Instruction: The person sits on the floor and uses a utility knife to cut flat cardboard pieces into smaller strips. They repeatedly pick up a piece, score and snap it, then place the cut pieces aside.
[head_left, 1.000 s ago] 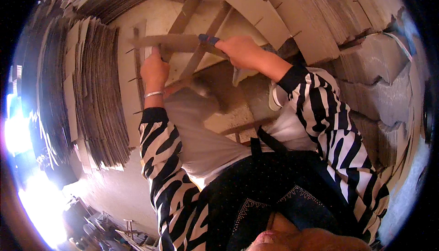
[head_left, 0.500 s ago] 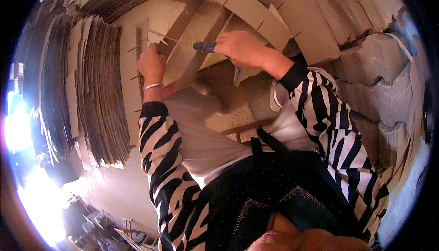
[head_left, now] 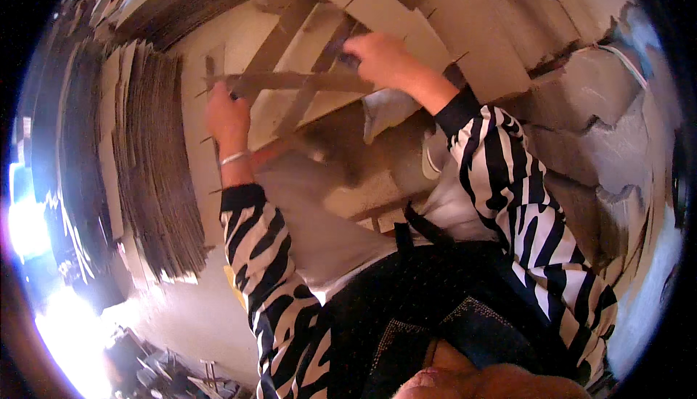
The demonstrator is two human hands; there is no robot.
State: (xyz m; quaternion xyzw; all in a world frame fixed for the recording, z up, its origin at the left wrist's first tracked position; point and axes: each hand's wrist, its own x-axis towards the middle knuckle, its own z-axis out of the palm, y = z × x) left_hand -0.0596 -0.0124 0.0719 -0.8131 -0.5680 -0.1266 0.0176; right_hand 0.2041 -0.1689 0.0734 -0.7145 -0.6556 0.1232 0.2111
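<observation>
My left hand (head_left: 227,114) is closed at the left end of a narrow brown cardboard strip (head_left: 283,80). This strip lies roughly level across several slanting cardboard strips (head_left: 282,45) that stand like dividers. My right hand (head_left: 385,61) is over the right part of these dividers, above the strip's right end. Its fingers are curled, with dark coverings at the tips, but motion smears them and what they hold cannot be made out. Beyond it lies a wide slotted cardboard piece (head_left: 370,3). Below the strip, a pale grey scrap (head_left: 388,111) hangs near my right wrist.
Tall stacks of cardboard sheets (head_left: 152,159) stand at the left, with another stack (head_left: 192,10) at the far left. Large slotted sheets (head_left: 501,21) and torn-edged cardboard piles (head_left: 581,137) fill the right side. Metal odds and ends (head_left: 163,370) lie at the lower left.
Both hands have moved: the left slightly left and down, the right slightly upward. The cardboard strip, seen edge-on before, now shows its face across the dividers.
</observation>
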